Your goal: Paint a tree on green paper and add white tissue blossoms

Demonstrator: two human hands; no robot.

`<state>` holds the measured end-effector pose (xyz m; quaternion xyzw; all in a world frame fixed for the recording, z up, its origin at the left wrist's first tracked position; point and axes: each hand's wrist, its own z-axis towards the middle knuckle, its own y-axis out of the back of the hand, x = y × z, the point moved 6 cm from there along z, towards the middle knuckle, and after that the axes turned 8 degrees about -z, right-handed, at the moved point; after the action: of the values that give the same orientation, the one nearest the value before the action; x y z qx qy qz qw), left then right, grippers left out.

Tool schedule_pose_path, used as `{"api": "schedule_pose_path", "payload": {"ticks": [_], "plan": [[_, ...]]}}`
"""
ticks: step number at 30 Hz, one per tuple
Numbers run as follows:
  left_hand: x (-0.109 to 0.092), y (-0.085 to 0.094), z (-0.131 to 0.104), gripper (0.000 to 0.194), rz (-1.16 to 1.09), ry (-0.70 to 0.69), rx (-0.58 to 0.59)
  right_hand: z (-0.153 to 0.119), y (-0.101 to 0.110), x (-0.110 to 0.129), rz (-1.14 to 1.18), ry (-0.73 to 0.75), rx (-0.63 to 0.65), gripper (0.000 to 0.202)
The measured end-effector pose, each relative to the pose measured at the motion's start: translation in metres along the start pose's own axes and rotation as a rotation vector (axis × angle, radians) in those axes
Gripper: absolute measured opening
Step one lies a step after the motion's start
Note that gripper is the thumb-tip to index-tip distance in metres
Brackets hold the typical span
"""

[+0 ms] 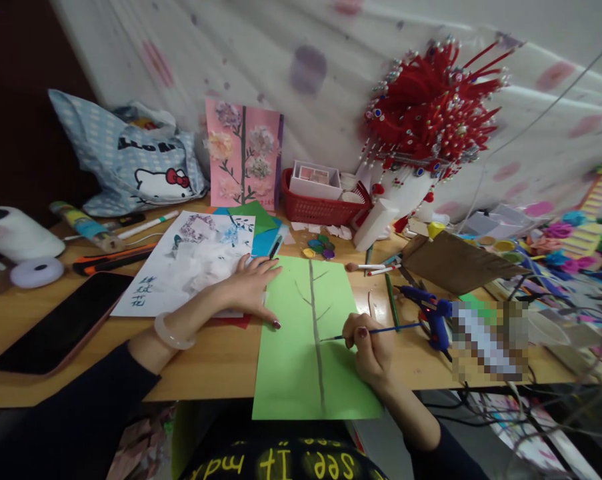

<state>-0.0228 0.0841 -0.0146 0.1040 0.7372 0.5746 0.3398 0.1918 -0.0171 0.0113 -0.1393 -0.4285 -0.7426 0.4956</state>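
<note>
A light green sheet lies at the table's front edge, bearing a dark painted stem with several thin branches. My right hand rests on its right side, fingers closed round a thin blue paintbrush. The brush tip touches the paper just right of the stem. My left hand is spread, its thumb on the green sheet's left edge and its other fingers near the top left corner. Beneath and beside that hand is a white sheet with crumpled white paper and painted flowers.
A phone and an orange cutter lie left. Behind are a pink flower picture, a red basket and paint pots. A blue glue gun, a brown board and cables stand right, near a red beaded headdress.
</note>
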Motion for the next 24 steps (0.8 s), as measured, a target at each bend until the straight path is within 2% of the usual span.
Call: {"api": "schedule_pose_path", "payload": {"ticks": [6,13,24], "plan": [[0.000,-0.001,0.001,0.121,0.013,0.007,0.005,0.007,-0.007,0.005,-0.134,-0.029,0.089,0.030],[0.001,-0.002,0.001,0.121,0.021,0.000,-0.005,0.012,-0.023,0.007,-0.292,-0.020,0.252,0.024],[0.003,-0.003,0.001,0.120,0.011,-0.014,-0.022,0.015,-0.027,0.009,-0.284,-0.021,0.271,0.025]]}}
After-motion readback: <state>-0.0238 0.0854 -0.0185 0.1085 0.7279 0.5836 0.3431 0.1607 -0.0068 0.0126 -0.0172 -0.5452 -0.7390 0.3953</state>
